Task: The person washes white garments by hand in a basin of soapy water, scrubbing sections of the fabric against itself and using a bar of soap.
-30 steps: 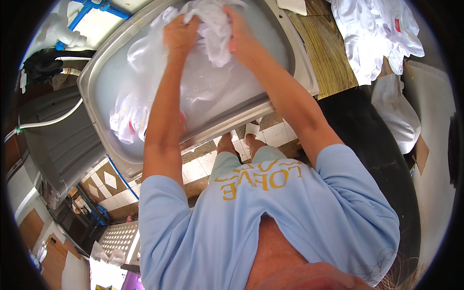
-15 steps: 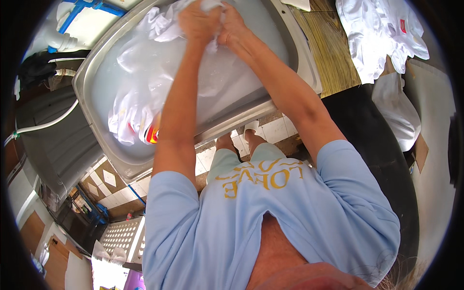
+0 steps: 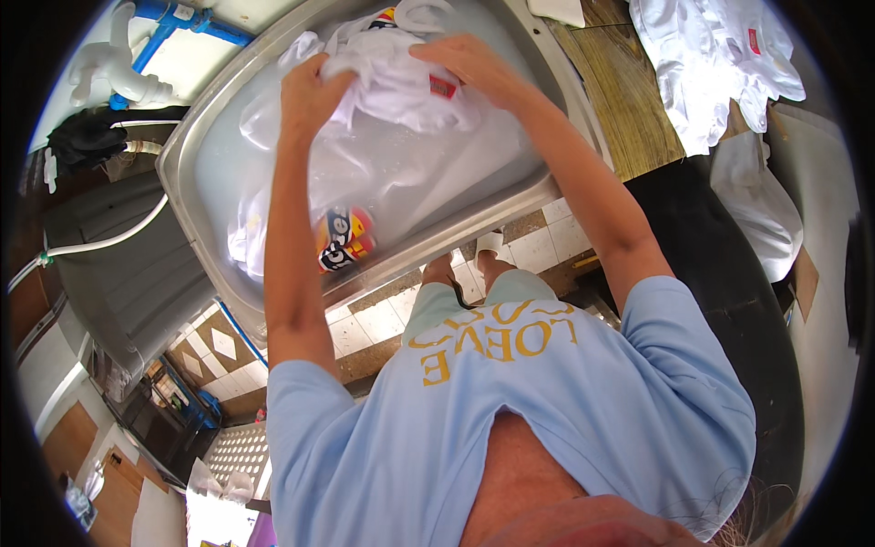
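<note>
**Washing a white cloth in the big metal sink**

Curling tight, the fingers (image 3: 330, 75) of the left hand (image 3: 305, 91) were shut on a bunch of the white cloth (image 3: 401, 91). The right hand (image 3: 465, 68) lay over the top of the same cloth, its fingers (image 3: 428, 50) bent down and pressing on it; whether they had closed around a fold could not be told. A small red tag (image 3: 443, 87) showed on the cloth between the two hands.

The cloth was bunched up at the far end of the metal sink (image 3: 196, 196), half out of the cloudy water (image 3: 428, 182). Nearer the person, another white cloth with a bright picture (image 3: 342, 239) lay soaking under the water, just beside the left arm.

It looked like the rubbing step of the wash. The next move would likely need both hands to squeeze and rub the cloth together, then push it back down into the water.

Past the sink, on the right, more white clothes (image 3: 711, 64) lay in a heap on the wooden table (image 3: 629, 118). Blue and white pipes (image 3: 137, 55) ran behind the sink on the left.
</note>
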Motion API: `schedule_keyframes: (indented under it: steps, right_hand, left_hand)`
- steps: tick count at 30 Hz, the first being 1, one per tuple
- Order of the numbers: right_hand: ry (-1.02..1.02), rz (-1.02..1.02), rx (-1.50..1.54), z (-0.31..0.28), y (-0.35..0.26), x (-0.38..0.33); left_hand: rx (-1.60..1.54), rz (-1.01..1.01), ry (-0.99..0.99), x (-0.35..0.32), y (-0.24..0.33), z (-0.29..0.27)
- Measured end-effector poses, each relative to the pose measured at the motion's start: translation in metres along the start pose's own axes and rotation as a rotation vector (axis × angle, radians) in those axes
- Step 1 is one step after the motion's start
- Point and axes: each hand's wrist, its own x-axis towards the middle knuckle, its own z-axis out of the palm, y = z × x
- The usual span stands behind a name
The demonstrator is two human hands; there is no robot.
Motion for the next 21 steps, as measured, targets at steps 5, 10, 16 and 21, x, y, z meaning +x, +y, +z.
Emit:
schedule_keyframes:
  steps: [5,10,16,21]
  right_hand:
    - [0.292,-0.061,-0.328,-0.013,-0.020,0.007]
    - [0.573,-0.131,-0.696,0.025,-0.020,0.058]
    - [0.486,-0.115,0.068,-0.012,0.066,0.118]
    - [0.197,0.152,0.924,-0.003,0.013,0.077]
  left_hand:
    - [0.143,0.356,-0.043,-0.026,0.018,-0.010]
    - [0.382,0.341,-0.152,-0.039,0.025,0.033]
    - [-0.091,0.075,-0.106,-0.006,0.022,0.011]
    - [0.445,0.179,0.247,0.008,-0.032,0.020]
